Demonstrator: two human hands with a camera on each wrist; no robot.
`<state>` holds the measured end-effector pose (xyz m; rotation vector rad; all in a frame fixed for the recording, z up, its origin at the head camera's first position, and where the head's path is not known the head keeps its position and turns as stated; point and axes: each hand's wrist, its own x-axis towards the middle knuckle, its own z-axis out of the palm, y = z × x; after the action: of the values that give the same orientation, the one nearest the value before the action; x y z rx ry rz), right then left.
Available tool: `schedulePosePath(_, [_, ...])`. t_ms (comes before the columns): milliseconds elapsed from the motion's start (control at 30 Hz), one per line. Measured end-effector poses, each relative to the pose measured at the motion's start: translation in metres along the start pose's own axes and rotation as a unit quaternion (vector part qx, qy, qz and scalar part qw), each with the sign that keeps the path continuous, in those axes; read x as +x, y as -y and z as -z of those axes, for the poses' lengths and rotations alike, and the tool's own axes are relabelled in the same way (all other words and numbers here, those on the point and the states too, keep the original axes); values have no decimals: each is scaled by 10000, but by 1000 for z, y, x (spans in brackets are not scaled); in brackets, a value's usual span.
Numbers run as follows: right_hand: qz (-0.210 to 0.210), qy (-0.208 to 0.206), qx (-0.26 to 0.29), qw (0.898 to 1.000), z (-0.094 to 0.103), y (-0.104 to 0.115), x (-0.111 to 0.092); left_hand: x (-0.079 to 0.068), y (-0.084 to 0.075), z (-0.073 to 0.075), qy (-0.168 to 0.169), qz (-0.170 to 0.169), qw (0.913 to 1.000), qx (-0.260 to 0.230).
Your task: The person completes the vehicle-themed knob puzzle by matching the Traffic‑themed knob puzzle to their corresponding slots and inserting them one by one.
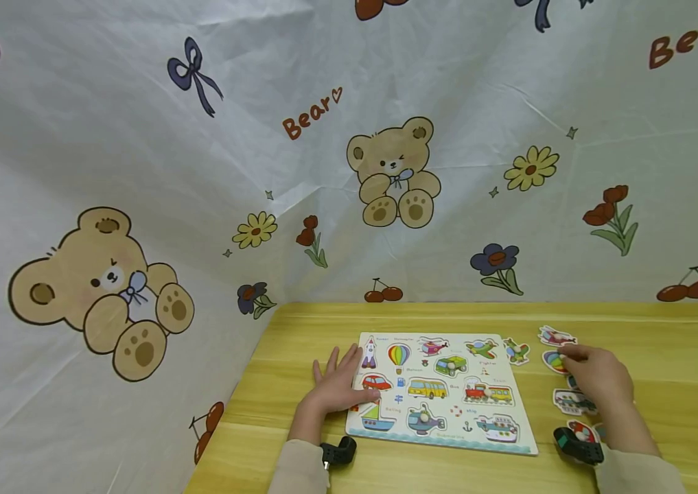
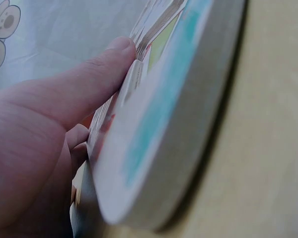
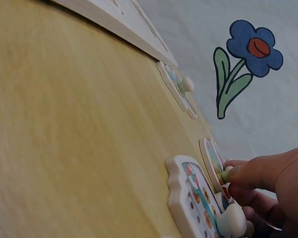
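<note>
A white puzzle board [image 1: 524, 442] printed with colourful vehicles lies flat on the table. My left hand [image 1: 338, 385] rests at its left edge with fingers spread; in the left wrist view the thumb [image 2: 102, 74] lies over the board's face near the sailboat. Right of the board, my right hand [image 1: 602, 379] pinches the small knob of a rainbow balloon piece [image 1: 552, 361] between thumb and fingers. The right wrist view shows that balloon piece [image 3: 212, 163] close to the tabletop, with a knobbed ship piece [image 3: 191, 198] nearer the camera.
Other loose pieces surround my right hand: a pink helicopter [image 1: 556, 336] beyond it, the ship [image 1: 573, 402], and a red piece [image 1: 582, 431] near the wrist. A green plane piece [image 1: 517, 351] sits at the board's right edge. A bear-print cloth [image 1: 324, 178] hangs behind the wooden table [image 1: 688, 384].
</note>
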<state>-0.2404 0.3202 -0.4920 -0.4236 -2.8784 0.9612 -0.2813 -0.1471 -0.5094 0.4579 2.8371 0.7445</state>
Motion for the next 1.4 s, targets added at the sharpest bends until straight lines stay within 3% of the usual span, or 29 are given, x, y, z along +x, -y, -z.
schedulePosePath(1000, [171, 35, -27, 9998, -2, 0, 3, 0, 0, -1, -27, 50, 10000, -24])
schedulePosePath(1400, [175, -346, 79, 9992, -3, 3, 2, 0, -1, 0, -15, 57, 10000, -26])
